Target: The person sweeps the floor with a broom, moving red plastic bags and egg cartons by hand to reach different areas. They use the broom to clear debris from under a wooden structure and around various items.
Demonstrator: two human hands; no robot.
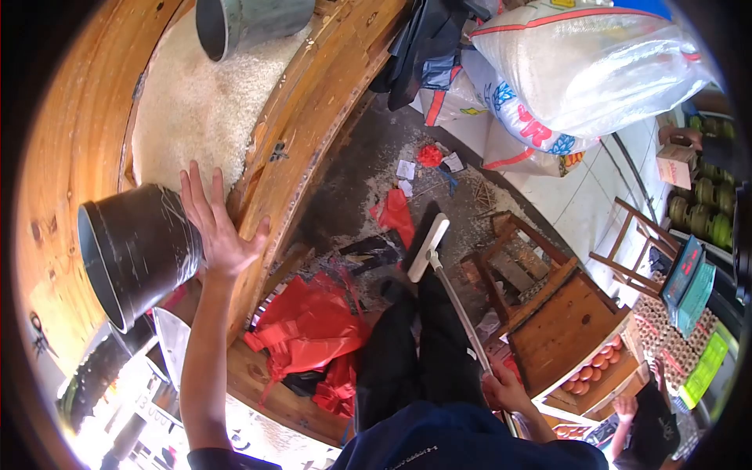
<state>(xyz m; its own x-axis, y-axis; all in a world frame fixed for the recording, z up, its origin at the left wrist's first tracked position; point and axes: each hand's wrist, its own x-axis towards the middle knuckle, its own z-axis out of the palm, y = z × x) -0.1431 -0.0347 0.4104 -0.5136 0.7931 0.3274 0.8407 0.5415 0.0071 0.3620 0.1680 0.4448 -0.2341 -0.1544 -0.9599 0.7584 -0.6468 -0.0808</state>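
My left hand [221, 227] is stretched out with its fingers spread, over the edge of a wooden bin [294, 133] of white rice [200, 110]. Right beside its fingers lies a dark cylindrical container [145, 247], tipped on its side. A second grey cylinder [258, 23] rests on the rice. Low on the right, my right hand [507, 392] is closed round the handle of a broom [462, 309]. The broom's white head [428, 247] with dark bristles is down at the floor, in front of my feet.
Scattered grains, paper scraps and red plastic [394, 215] litter the floor [345, 184]. Red bags [309, 329] hang by the bin. Full white sacks [580, 66] are stacked at upper right. A wooden crate [560, 329] with eggs [593, 368] and another person [650, 423] are at right.
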